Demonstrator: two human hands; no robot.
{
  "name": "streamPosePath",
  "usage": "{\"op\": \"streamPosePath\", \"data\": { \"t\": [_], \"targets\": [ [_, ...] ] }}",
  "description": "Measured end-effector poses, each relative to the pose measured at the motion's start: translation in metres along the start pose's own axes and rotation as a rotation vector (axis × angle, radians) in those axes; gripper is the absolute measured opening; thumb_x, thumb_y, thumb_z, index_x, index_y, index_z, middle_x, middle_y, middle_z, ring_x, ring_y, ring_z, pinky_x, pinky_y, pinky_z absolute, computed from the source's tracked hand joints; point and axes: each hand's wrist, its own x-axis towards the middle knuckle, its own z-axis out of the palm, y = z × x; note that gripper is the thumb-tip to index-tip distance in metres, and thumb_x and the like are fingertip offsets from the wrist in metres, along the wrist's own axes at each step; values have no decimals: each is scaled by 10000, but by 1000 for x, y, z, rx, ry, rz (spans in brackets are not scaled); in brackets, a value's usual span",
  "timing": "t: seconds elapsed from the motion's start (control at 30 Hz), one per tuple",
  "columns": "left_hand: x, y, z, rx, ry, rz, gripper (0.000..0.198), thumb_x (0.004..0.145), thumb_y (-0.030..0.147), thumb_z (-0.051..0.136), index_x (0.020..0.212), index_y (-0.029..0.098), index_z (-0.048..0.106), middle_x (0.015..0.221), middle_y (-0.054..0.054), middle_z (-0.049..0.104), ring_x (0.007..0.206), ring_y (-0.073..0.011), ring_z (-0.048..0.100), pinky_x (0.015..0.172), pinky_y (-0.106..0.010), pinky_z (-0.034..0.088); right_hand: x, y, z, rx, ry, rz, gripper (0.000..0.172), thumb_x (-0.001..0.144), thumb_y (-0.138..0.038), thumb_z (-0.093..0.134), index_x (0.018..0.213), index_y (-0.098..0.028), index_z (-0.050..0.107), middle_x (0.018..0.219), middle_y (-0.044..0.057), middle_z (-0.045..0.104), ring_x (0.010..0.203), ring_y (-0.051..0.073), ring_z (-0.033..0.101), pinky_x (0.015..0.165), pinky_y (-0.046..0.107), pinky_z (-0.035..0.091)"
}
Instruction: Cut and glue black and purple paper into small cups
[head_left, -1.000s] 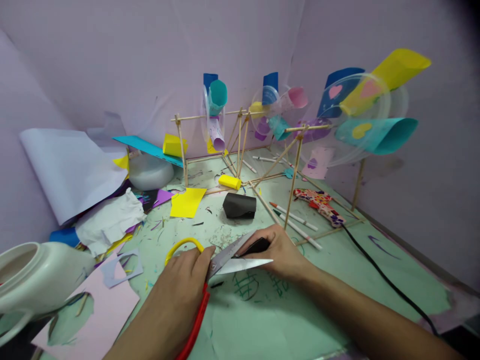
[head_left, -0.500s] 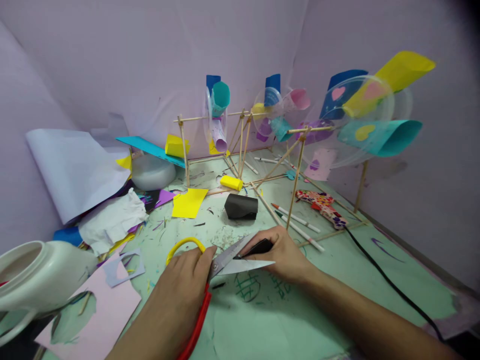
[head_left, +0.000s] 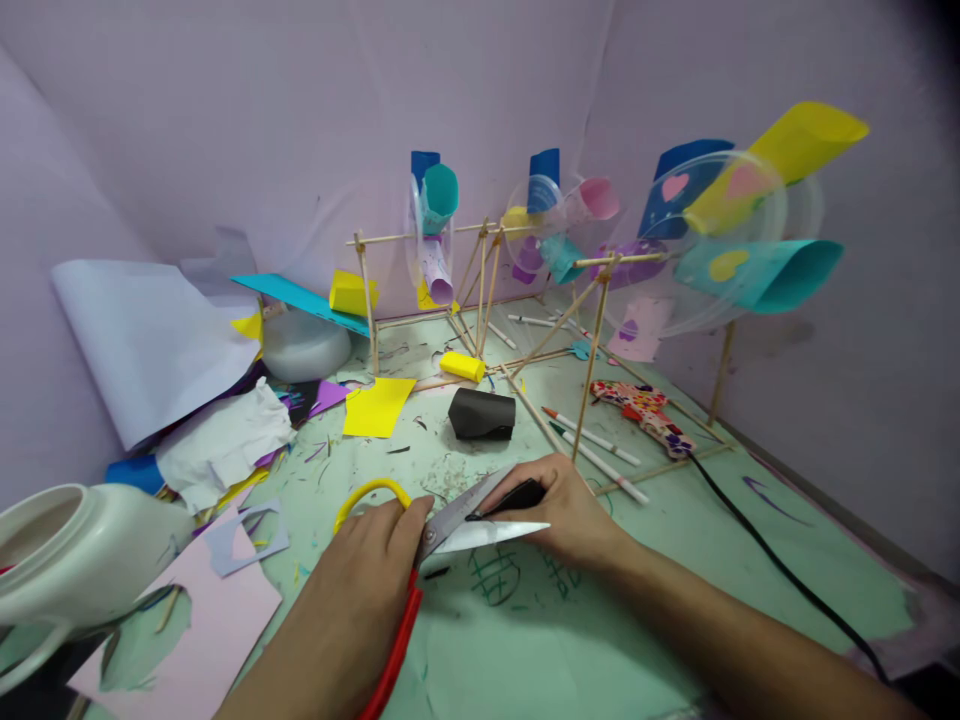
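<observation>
My left hand (head_left: 352, 590) grips a pair of scissors (head_left: 457, 520) with one yellow loop and one red loop; the blades stand apart and point right. My right hand (head_left: 559, 510) is closed on a small black piece (head_left: 517, 495) and holds it between the scissor blades, just above the pale green table sheet (head_left: 525, 640). Both hands meet at the front middle of the table.
Behind the hands lie a black paper roll (head_left: 481, 413), a yellow paper square (head_left: 377, 406), markers (head_left: 592, 435) and a patterned glue gun (head_left: 645, 410) with its black cord (head_left: 780, 570). Stick frames carry paper-blade windmills (head_left: 720, 230) at the back. A white jug (head_left: 71, 555) and paper scraps crowd the left.
Hardly anything has changed; the hands and scissors keep their place and the view shifted very slightly.
</observation>
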Motion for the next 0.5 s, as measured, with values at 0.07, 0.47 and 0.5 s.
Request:
{"op": "streamPosePath", "data": {
  "t": [0.07,0.47,0.5],
  "targets": [
    [1,1,-4,-8,-53,-27,486,793,61,310,1243,147,472,1101,-151,602,972,-255,579,818,-407,480,0,0,0,-12,4,1,98,543,-139,751,629,-171,717,641,29,711,628,168,664,650,274,538],
    [5,6,-10,25,-153,-74,525,776,48,291,1274,110,446,1121,-174,580,985,-269,559,842,-443,461,0,3,-1,-41,-12,0,115,541,-111,732,642,-164,717,641,27,709,622,161,655,624,255,522],
    [5,7,-12,23,-175,-82,525,774,44,289,1271,104,449,1122,-177,580,990,-269,558,846,-441,460,0,3,-1,-35,-13,0,116,541,-111,733,642,-165,718,641,27,710,621,160,655,621,253,522]
  ]
}}
